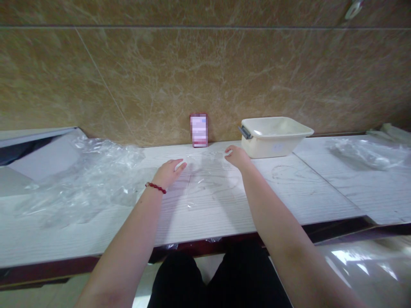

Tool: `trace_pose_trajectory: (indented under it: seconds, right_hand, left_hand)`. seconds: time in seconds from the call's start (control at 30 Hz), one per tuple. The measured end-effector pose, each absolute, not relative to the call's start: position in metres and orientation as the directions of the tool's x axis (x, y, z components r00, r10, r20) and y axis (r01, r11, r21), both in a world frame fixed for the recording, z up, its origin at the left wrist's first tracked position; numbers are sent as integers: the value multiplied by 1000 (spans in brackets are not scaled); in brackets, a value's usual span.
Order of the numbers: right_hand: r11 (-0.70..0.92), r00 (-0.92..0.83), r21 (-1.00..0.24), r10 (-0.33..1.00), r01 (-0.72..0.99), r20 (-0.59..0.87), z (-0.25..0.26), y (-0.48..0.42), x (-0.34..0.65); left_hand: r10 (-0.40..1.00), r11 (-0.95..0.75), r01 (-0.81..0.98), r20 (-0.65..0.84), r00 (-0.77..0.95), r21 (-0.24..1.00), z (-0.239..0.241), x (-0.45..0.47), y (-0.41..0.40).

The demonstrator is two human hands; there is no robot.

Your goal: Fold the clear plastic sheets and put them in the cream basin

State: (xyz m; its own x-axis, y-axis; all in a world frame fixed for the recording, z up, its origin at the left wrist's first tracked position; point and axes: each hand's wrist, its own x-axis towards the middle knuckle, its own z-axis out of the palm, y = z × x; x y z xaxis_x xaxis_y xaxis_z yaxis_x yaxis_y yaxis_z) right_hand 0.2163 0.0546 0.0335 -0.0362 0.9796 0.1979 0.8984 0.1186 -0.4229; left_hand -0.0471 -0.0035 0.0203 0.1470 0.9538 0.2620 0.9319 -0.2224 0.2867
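Note:
A clear plastic bag [212, 188] lies flat on the white wood-grain table between my hands. My left hand [170, 172], with a red bead bracelet [156, 187] at the wrist, is over the table just left of the bag. Its thumb and fingers are apart and hold nothing. Near the bag's far right corner is my right hand [237, 157], its fingers bent with a small gap at the tips. I see nothing held there; whether it touches the thin film, I cannot tell. A cream plastic bin [272, 147] with a grey handle stands just beyond it.
A phone [199, 130] leans upright against the brown marble wall. Crumpled clear bags [96, 179] are heaped at the left beside a white box [48, 158]. More clear plastic [372, 154] lies at the right. The table's front edge [205, 236] runs close to my legs.

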Motion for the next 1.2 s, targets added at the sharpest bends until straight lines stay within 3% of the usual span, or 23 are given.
trace_pose_trajectory:
  seconds: [0.13,0.27,0.4,0.6,0.83,1.2]
  right_hand:
    - [183,-84,-495,973,849,216,36,49,211]
    - [240,-117,-531,960,812,255,35,48,205]
    - [251,-123,-548,958,798,259,33,48,204]
    - [257,-147,-521,959,814,243,32,47,203]
    - [306,-236,-495,951,813,200,33,40,198]
    - [341,-298,-481,940,807,166,35,35,190]
  left_hand:
    - [928,-219,906,365,78,362,26,-40,-5]
    - [911,-209,827,411,-29,522,28,-23,-4]
    - [941,-184,687,327,-82,703,28,2,7]
    - [976,-15,414,103,-190,910,27,47,29]
    - [992,39,225,-10,-128,974,13,63,25]
    - [997,37,169,-25,-75,985,6,62,24]
